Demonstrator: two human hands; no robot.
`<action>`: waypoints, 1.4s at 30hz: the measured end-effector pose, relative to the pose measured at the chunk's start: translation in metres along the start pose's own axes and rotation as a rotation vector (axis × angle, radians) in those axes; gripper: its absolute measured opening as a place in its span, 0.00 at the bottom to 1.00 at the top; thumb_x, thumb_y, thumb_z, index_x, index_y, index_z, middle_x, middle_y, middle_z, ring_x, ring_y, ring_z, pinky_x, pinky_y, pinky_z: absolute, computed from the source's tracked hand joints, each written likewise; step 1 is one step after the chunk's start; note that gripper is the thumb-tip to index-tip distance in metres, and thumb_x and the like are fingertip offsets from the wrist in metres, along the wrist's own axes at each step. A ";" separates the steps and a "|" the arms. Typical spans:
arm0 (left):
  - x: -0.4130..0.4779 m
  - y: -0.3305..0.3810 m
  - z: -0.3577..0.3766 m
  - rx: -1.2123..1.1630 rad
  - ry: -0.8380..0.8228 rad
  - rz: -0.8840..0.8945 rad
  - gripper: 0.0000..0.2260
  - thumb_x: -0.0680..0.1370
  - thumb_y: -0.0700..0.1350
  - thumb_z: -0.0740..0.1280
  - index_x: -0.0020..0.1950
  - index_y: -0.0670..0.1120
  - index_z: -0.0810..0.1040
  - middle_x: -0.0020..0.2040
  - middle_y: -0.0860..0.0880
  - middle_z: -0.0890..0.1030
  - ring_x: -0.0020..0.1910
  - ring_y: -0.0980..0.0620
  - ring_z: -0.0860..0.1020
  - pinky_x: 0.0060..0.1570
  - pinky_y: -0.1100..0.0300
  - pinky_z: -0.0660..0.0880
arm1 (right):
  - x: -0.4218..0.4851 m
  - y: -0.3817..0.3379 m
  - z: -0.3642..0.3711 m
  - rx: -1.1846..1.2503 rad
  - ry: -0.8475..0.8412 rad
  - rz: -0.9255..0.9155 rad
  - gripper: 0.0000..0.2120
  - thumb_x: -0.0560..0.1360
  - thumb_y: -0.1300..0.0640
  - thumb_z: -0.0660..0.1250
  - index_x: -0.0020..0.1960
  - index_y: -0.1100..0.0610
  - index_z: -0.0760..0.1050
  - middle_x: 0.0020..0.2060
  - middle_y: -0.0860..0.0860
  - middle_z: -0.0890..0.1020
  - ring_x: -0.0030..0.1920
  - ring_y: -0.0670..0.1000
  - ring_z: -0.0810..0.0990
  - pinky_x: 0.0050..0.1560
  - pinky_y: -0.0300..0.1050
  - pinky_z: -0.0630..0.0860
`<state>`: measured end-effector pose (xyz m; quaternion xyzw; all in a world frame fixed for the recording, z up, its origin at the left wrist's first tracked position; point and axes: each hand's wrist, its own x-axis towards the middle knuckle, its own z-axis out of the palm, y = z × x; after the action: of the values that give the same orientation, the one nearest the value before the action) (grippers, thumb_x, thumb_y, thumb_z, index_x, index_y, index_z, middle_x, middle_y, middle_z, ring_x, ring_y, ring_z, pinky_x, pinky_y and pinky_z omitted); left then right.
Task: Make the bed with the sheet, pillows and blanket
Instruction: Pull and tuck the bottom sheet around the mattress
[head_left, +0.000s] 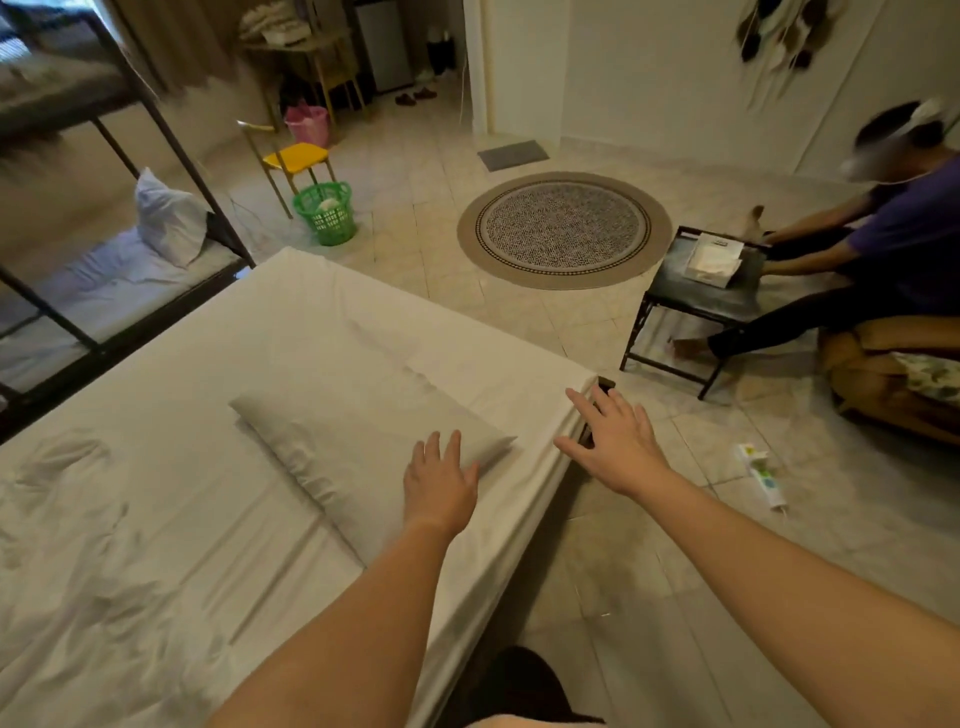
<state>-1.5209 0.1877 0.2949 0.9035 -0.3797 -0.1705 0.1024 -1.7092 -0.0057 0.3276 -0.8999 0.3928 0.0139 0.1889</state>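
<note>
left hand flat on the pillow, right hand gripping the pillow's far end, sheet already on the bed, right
Not quite. The head view shows the right hand open, fingers spread, at the bed's corner edge, apart from the pillow, not gripping it. The left hand does lie flat on the pillow, and the sheet is on the bed.

No text, label, brand, number or sign was legible in the head view. The white packet (762, 475) lying on the floor (841, 525) carried green and yellow printed patches, but the print was too small and blurred to read. The white papers (714, 258) on the dark low surface (691, 306) showed a faint dark mark near their top edge, which could not be read either.
</note>
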 end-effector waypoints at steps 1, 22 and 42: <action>0.016 0.010 0.002 -0.001 0.002 -0.001 0.29 0.86 0.61 0.50 0.85 0.52 0.53 0.85 0.45 0.53 0.84 0.41 0.50 0.81 0.46 0.53 | 0.017 0.010 -0.004 -0.006 0.006 -0.010 0.38 0.77 0.27 0.53 0.82 0.38 0.45 0.83 0.47 0.47 0.82 0.54 0.45 0.81 0.59 0.42; 0.401 0.207 -0.017 0.011 0.037 -0.063 0.28 0.87 0.60 0.49 0.85 0.51 0.53 0.85 0.45 0.55 0.84 0.41 0.50 0.81 0.46 0.53 | 0.428 0.179 -0.120 -0.072 -0.035 -0.055 0.38 0.78 0.27 0.51 0.82 0.40 0.44 0.83 0.48 0.47 0.82 0.55 0.46 0.80 0.59 0.43; 0.641 0.370 -0.012 -0.079 0.209 -0.451 0.27 0.86 0.59 0.53 0.82 0.49 0.61 0.80 0.43 0.64 0.79 0.42 0.60 0.77 0.48 0.63 | 0.756 0.286 -0.221 -0.191 -0.174 -0.502 0.38 0.78 0.27 0.52 0.82 0.39 0.45 0.83 0.48 0.49 0.82 0.55 0.47 0.80 0.59 0.43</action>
<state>-1.3380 -0.5291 0.2747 0.9734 -0.1487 -0.1095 0.1354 -1.4177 -0.7912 0.3072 -0.9782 0.1368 0.0809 0.1340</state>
